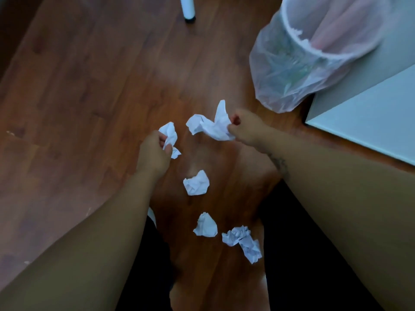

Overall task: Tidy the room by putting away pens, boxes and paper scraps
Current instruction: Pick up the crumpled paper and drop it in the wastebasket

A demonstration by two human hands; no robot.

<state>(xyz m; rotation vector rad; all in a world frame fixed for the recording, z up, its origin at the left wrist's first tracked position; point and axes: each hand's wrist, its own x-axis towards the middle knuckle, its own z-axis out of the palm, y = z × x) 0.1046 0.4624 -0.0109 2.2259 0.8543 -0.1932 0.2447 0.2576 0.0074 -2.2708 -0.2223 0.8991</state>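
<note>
Paper scraps are lying crumpled across the wooden floor [89,86], and the lined bin [314,52] standing off to the right, beside a pale cabinet [370,122], is the largest target; a loose toss from here risks glancing off its sagging liner. The right hand [246,129] is pinching a big wad [213,125] by one edge, so it could be slipping free, while the left hand [152,151] is closing its grip on a smaller piece [170,135]. Three balls [196,182] [205,225] [243,242] are sitting between the legs, easy to overlook or tread on.

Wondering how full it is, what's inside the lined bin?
The bin has a translucent liner; only small white scraps near its rim show. Its bottom is out of sight.
</note>
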